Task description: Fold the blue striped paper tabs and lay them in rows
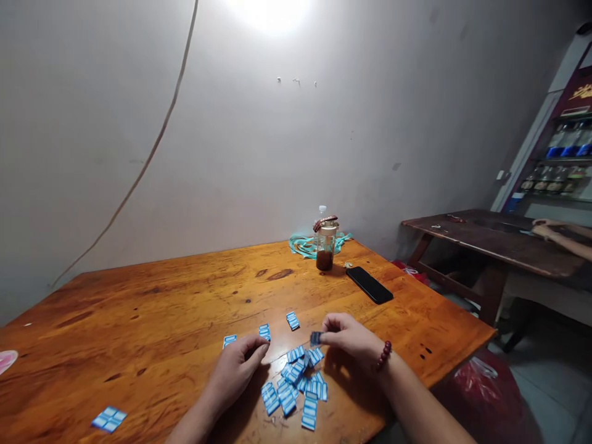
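Blue-and-white pieces lie in a loose, overlapping heap towards the near edge of the wooden table, between the two hands. Right hand: thumb and forefinger pinch one dark-faced piece by its end; whether it touches the wood cannot be told. Left hand: thumb and forefinger are nearly together, just beside an outlying piece; whether they grip anything cannot be told. For sound handling, each small, flat piece should be taken by one end under light pressure, leaving its face visible; overlapping pieces are best lifted singly from the top, so that neighbours do not slide. A lone piece lies beyond the heap, on the far-edge side, and a four-panel set lies well apart to the left. The widest stretch of open wood runs from the left hand to the far left corner. Room is tighter on the right: the phone lies near the right edge, and the jar stands near the far right corner
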The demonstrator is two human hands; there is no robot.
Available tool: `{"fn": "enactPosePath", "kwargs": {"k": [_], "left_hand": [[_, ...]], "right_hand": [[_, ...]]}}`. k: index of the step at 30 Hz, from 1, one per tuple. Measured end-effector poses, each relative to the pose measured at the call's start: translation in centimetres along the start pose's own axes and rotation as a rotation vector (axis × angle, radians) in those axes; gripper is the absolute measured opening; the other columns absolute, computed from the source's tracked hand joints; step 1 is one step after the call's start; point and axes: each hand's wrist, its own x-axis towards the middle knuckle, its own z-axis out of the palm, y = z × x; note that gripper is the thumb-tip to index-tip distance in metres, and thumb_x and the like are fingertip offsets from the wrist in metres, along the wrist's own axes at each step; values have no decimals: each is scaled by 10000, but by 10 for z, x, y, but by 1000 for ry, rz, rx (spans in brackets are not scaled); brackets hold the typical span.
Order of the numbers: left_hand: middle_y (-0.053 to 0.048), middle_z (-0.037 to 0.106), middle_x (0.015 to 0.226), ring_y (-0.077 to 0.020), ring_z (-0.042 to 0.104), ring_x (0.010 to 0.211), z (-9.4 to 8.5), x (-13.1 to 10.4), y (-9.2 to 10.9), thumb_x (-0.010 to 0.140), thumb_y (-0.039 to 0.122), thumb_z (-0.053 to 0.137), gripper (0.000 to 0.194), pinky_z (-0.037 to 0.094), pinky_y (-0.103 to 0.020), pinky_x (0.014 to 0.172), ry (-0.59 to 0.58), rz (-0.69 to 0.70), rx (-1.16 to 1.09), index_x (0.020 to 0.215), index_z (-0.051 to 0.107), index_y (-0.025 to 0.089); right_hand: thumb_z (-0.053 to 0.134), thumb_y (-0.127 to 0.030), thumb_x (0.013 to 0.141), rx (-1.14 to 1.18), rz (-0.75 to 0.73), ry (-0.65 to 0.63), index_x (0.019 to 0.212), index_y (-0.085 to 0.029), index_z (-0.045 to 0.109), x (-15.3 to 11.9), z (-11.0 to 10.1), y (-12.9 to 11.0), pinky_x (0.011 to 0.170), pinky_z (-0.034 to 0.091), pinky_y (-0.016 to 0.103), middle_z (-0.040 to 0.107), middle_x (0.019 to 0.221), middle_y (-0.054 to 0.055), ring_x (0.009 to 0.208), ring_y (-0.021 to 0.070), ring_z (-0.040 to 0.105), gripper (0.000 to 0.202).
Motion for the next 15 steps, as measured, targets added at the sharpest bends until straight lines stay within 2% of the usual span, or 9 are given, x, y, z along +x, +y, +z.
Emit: {"fn": "enactPosePath", "kwargs": {"k": [1, 3, 5, 7, 11, 15], "left_hand": [[-17, 627, 724, -180, 546, 699, 2, -1, 1, 764, 380, 469, 251, 398, -247, 635, 10, -8, -41, 768, 631, 187], [-13, 608, 688, -158, 524, 643, 4, -2, 4, 761, 384, 480, 256, 392, -233, 592, 35, -40, -153, 770, 628, 174], [-5, 591, 671, -132, 495, 586, 3, -4, 8, 756, 390, 494, 262, 385, -217, 543, 67, -94, -300, 825, 619, 169], [-15, 604, 744, -129, 498, 623, 1, -4, 11, 738, 378, 531, 269, 388, -206, 542, 97, -122, -431, 898, 603, 175], [-30, 612, 743, -120, 493, 633, -3, -3, 11, 716, 349, 574, 245, 371, -191, 534, 125, -123, -556, 852, 626, 152], [5, 547, 581, -82, 429, 517, 2, 1, 5, 707, 335, 584, 217, 337, -187, 497, 162, -161, -623, 719, 625, 122]], "right_hand": [[558, -274, 680, 156, -31, 57, 647, -152, 474, 6, 6, -10, 444, 298, 164, 471, 559, -47, 472, 54, 404, 152], [579, -305, 664, 387, -76, 86, 609, -151, 457, 21, 22, -30, 424, 284, 166, 455, 540, -50, 442, 46, 371, 205], [567, -324, 681, 508, -111, 82, 602, -147, 465, 34, 42, -49, 414, 275, 169, 451, 517, -50, 428, 46, 364, 218], [559, -323, 694, 567, -144, 84, 602, -140, 484, 44, 62, -59, 415, 276, 170, 453, 514, -46, 432, 47, 368, 218], [548, -313, 709, 607, -150, 92, 621, -132, 506, 47, 93, -55, 415, 281, 170, 468, 536, -38, 441, 50, 370, 206], [538, -313, 727, 511, -167, 68, 641, -136, 514, 40, 102, -39, 433, 297, 176, 471, 551, -36, 471, 63, 389, 198]]}}
